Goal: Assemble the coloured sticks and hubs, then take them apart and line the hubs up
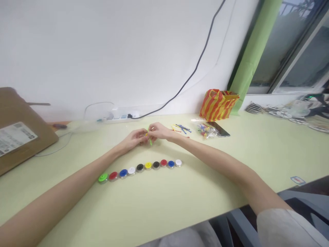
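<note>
Near the middle of the table my left hand (135,138) and my right hand (157,131) meet, fingertips pinched together around a small green-and-yellow plastic piece (150,141). Its green ends stick out above and below the fingers; the rest is hidden. Closer to me runs a slightly curved row of round pieces with coloured tops and clear bases, from a green one (103,177) at the left, past a yellow one (148,165), to a white one (178,162) at the right. Thin coloured plastic sticks (183,128) lie loose beyond my right wrist.
A clear bag of small coloured parts (207,131) lies against a dark phone (218,129). Behind stands a red-and-yellow striped bag (219,104). A cardboard box (23,130) is at the left. A black cable (196,67) runs down the wall to a power strip (123,113).
</note>
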`<state>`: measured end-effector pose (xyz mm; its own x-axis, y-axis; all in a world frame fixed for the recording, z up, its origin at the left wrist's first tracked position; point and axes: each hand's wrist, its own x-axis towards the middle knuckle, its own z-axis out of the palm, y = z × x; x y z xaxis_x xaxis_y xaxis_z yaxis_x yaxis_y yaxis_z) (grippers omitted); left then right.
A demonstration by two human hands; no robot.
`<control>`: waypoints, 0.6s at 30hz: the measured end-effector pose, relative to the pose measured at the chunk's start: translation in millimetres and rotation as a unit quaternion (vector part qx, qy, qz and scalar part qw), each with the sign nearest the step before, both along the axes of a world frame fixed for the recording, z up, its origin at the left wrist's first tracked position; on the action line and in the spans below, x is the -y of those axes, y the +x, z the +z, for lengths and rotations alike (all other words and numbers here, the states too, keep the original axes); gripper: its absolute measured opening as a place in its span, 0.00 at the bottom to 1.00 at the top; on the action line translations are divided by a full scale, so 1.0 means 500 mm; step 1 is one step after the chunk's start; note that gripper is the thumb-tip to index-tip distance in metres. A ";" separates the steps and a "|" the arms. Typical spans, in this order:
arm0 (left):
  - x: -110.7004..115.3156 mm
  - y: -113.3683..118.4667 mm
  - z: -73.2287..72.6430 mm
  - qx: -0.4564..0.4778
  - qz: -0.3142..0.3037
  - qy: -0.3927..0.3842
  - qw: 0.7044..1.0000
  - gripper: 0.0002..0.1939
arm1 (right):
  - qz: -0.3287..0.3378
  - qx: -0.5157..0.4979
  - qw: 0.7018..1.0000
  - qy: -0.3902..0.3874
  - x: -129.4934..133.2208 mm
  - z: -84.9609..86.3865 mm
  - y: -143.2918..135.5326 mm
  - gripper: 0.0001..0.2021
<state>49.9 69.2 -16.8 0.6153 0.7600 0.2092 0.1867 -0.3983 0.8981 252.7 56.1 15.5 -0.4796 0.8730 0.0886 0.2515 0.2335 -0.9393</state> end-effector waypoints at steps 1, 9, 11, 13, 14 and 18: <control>0.001 0.000 0.001 -0.001 0.002 -0.002 1.000 0.20 | -0.004 -0.008 1.000 -0.001 -0.002 -0.003 -0.001 0.10; 0.003 -0.009 0.012 0.008 -0.036 -0.051 0.998 0.17 | 0.105 -0.094 0.990 -0.025 -0.031 -0.020 0.023 0.08; -0.004 -0.018 0.007 0.022 -0.024 -0.063 0.997 0.17 | 0.092 -0.110 0.989 -0.032 -0.040 -0.007 0.043 0.10; -0.014 -0.027 -0.001 0.050 -0.001 -0.075 0.996 0.19 | 0.065 -0.101 0.993 -0.001 -0.049 0.018 0.077 0.11; -0.018 -0.030 -0.004 0.064 0.010 -0.079 0.995 0.19 | 0.049 -0.079 0.995 0.035 -0.055 0.033 0.100 0.11; -0.025 -0.033 -0.013 0.089 0.028 -0.088 0.992 0.20 | -0.116 0.169 0.967 0.151 -0.084 0.080 0.211 0.04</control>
<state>33.6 81.7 -23.2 0.5358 0.8268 0.1712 0.0373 -0.2258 0.9735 358.2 98.0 55.5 -0.3205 0.9191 0.2291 0.6111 0.3854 -0.6914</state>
